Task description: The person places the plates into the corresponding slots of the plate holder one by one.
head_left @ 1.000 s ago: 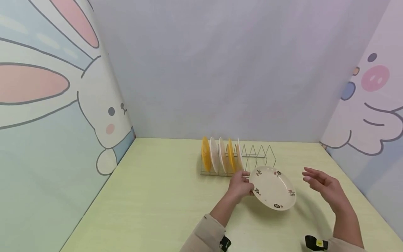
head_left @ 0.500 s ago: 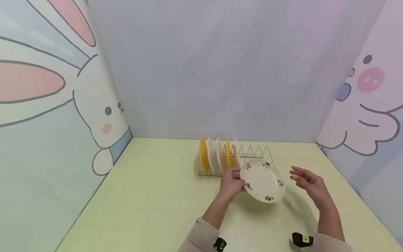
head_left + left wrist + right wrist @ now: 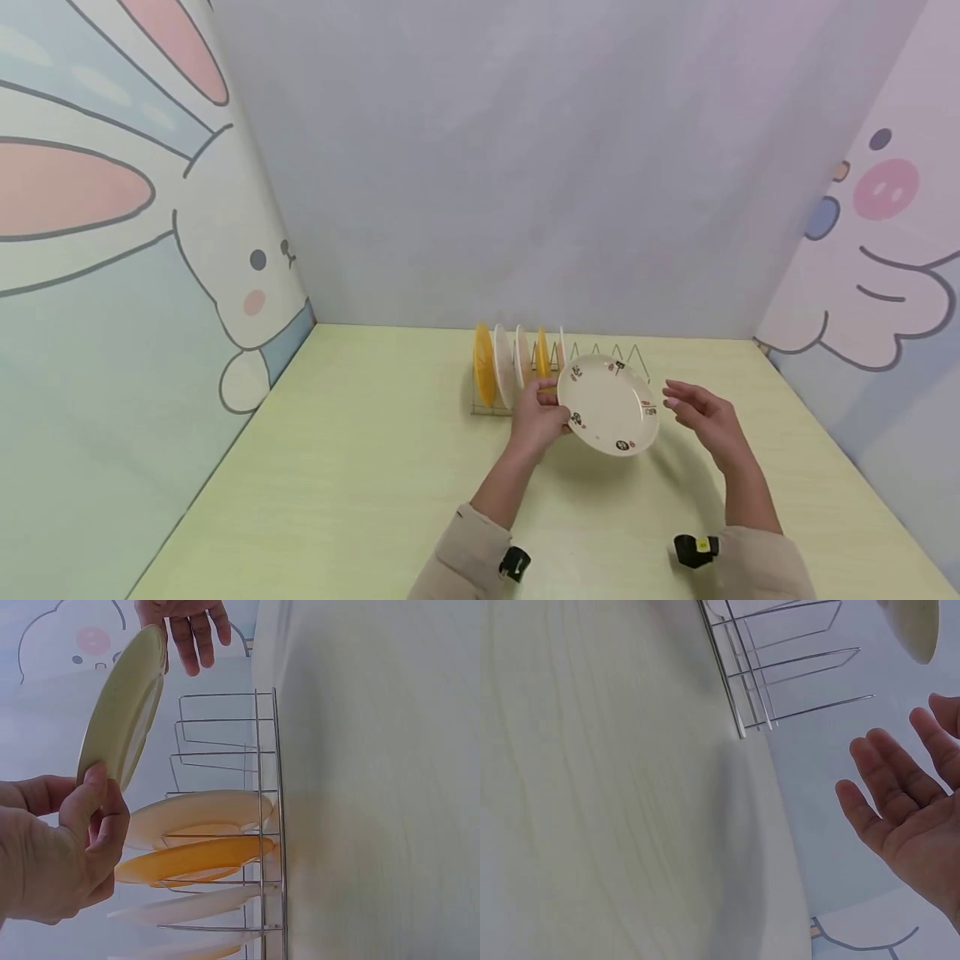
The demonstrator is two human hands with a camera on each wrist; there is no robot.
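A cream plate [image 3: 609, 404] with small printed motifs round its rim is in the air in front of the wire rack, tilted toward the head camera. My left hand [image 3: 537, 421] pinches its left edge between thumb and fingers; the left wrist view shows the plate [image 3: 126, 705] nearly edge-on. Just off the plate's right edge is my right hand [image 3: 708, 421], fingers loosely extended and holding nothing. Behind the plate stands the wire dish rack [image 3: 259, 754]. Yellow and white plates fill its left slots upright, among them a yellow plate [image 3: 483, 367] at the end.
The rack's right-hand slots show bare wire dividers [image 3: 810, 656]. Pale green table top [image 3: 360, 467] spreads around the rack. A grey backdrop [image 3: 495, 167] rises behind it, and cartoon-printed side panels [image 3: 225, 333] flank the table.
My left hand has carried the cream plate away from me and up, toward the rack. The right hand has moved left and forward alongside it, still free of the plate.
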